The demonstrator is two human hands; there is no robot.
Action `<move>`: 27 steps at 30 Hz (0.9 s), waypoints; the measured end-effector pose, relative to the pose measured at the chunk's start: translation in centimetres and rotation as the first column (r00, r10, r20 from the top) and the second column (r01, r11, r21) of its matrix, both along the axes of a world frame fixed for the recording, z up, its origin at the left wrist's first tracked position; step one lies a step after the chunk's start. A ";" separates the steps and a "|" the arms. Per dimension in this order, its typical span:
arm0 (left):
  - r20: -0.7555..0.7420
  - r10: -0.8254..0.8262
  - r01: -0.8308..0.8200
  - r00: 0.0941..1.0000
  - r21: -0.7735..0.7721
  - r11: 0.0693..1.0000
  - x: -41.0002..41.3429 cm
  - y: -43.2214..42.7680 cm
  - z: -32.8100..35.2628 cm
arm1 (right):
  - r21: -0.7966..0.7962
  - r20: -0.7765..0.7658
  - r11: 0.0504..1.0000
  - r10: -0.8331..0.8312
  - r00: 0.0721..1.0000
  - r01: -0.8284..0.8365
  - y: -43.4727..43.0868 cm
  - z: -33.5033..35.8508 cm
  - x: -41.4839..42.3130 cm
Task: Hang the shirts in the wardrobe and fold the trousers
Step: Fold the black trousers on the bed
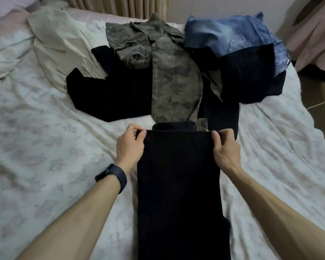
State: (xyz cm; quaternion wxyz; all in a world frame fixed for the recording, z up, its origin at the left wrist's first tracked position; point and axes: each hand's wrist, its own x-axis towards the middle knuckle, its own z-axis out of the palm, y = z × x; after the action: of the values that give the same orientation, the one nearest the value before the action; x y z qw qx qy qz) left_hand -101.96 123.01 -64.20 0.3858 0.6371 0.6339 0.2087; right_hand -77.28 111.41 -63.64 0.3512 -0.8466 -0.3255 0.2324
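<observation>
1. The person is folding the black trousers (178,175). They are lying long and flat on the bed (45,137), near and in the middle.
2. The left hand (130,145) is pinching the far left corner of the trousers, with its fingers (134,129) curled over the edge. The right hand (226,149) is pinching the far right corner the same way.
3. I think this fold is only partly done. The far end is looking doubled over, but a long part is still stretching toward the near side.
4. Far on the right, a blue denim piece (233,32) and a dark piece (246,76) are sitting together, touching. They look folded already, but I am guessing.
5. More clothes are waiting on the far side of the bed: camouflage clothes (174,79), a beige shirt (60,40) and a black garment (109,94), all lying loose. No shirt is hanging yet, and the wardrobe is not showing.
6. No brand, label or writing is showing anywhere. The dark wristband (111,177) is showing no words either.
</observation>
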 end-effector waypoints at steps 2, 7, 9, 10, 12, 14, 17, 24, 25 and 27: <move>0.075 0.052 -0.053 0.996 0.005 0.999 0.9 1.3 -0.3 | 0.039 0.015 0.999 -0.021 1.000 0.021 1.3 -0.8 0.6; 0.121 0.059 -0.078 0.991 0.152 0.985 2.2 3.1 -0.7 | 0.155 0.052 0.986 -0.078 0.996 0.069 3.1 -1.2 1.5; 0.099 0.041 -0.058 0.994 0.177 0.982 2.6 3.6 -1.8 | 0.121 0.062 0.991 -0.068 0.996 0.060 3.9 -1.9 1.9; 0.078 0.024 -0.036 0.997 0.158 0.987 2.8 3.6 -2.4 | 0.076 0.041 0.995 -0.061 0.997 0.058 4.2 -2.4 2.1; -0.083 -0.012 0.025 0.996 0.158 0.987 3.3 2.9 -3.3 | -0.023 -0.021 0.997 -0.078 0.997 0.077 4.4 -3.5 2.2; -0.305 -0.045 0.140 0.951 0.295 0.945 3.8 0.8 -3.7 | -0.036 0.033 0.995 -0.087 0.996 0.088 3.8 -3.7 1.3; -0.416 -0.191 0.360 0.889 0.379 0.852 4.3 -4.7 -4.5 | 0.057 0.382 0.995 0.049 0.923 -0.077 0.5 -3.7 -3.1; -0.633 -0.467 0.654 0.617 0.084 0.751 4.3 -8.2 -10.5 | -0.383 0.543 0.817 0.576 0.611 -0.430 -4.1 -8.9 -7.4; -0.631 -0.488 0.659 0.604 0.051 0.750 4.4 -7.2 -10.8 | -0.425 0.538 0.799 0.600 0.592 -0.424 -3.5 -9.7 -6.4; -0.643 -0.486 0.653 0.592 0.029 0.757 4.7 -6.0 -11.1 | -0.462 0.518 0.805 0.586 0.623 -0.373 -2.4 -10.4 -4.7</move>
State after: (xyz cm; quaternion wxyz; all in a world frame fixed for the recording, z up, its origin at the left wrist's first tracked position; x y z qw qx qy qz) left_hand -97.27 116.99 -75.26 0.1232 0.8835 0.4483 -0.0578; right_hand -82.02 109.05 -74.07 0.0051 -0.7970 -0.6005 0.0644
